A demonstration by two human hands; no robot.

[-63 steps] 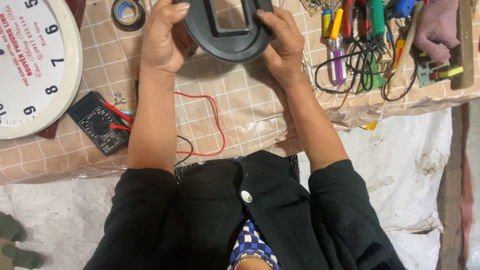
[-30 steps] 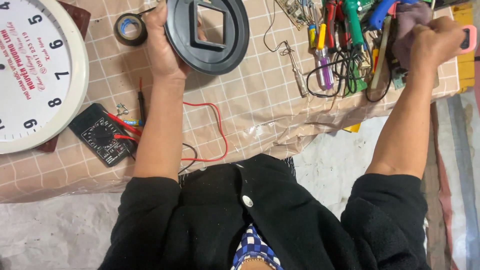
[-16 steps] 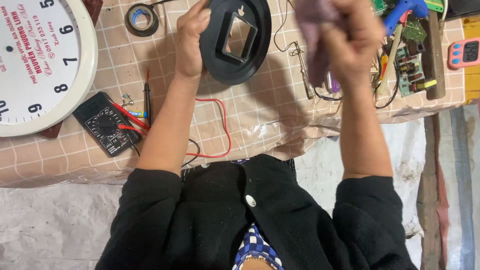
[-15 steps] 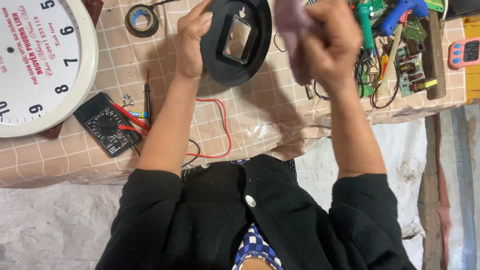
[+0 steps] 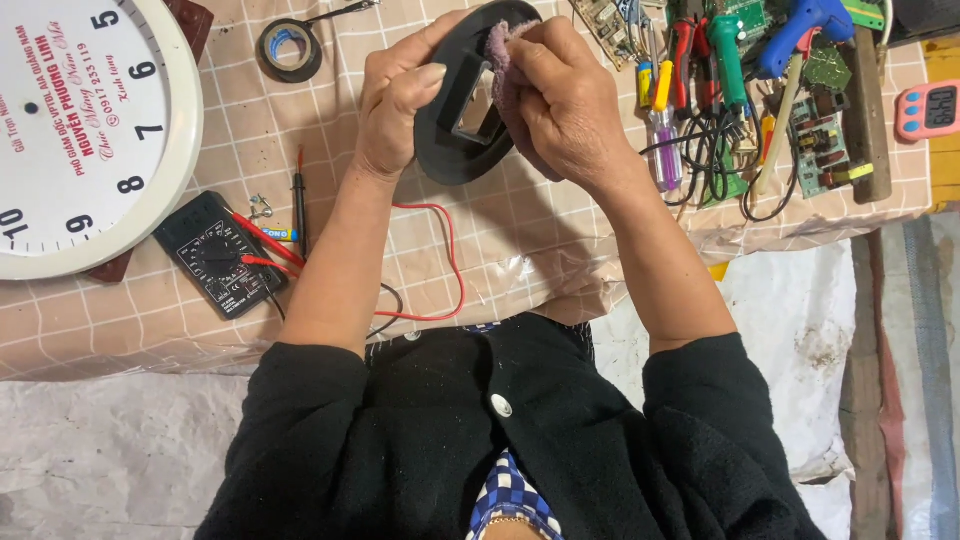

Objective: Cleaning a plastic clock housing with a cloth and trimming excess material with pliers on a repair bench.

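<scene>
The left hand [image 5: 395, 110] has its grip closed on the rim of a round black plastic frame [image 5: 455, 120], held tilted on edge near the top centre of the frame, above the surface [image 5: 520, 250] — a pale checked cloth under clear plastic. The frame has a square opening in its middle. The right hand [image 5: 560, 95] has its grip closed on a small mauve rag [image 5: 497, 45], pressed against the upper face of the black frame.

At the upper left lies a large white clock face [image 5: 80, 130], with a roll of black tape [image 5: 288, 48] just to its right. Below that, at left centre, sits a black multimeter [image 5: 215, 255] with red leads [image 5: 450, 260] curling toward the middle. At the upper right is a clutter of screwdrivers [image 5: 660, 120], circuit boards [image 5: 820, 140] and a blue glue gun [image 5: 800, 20] — and a small pink timer [image 5: 928, 108] at the far right edge.
</scene>
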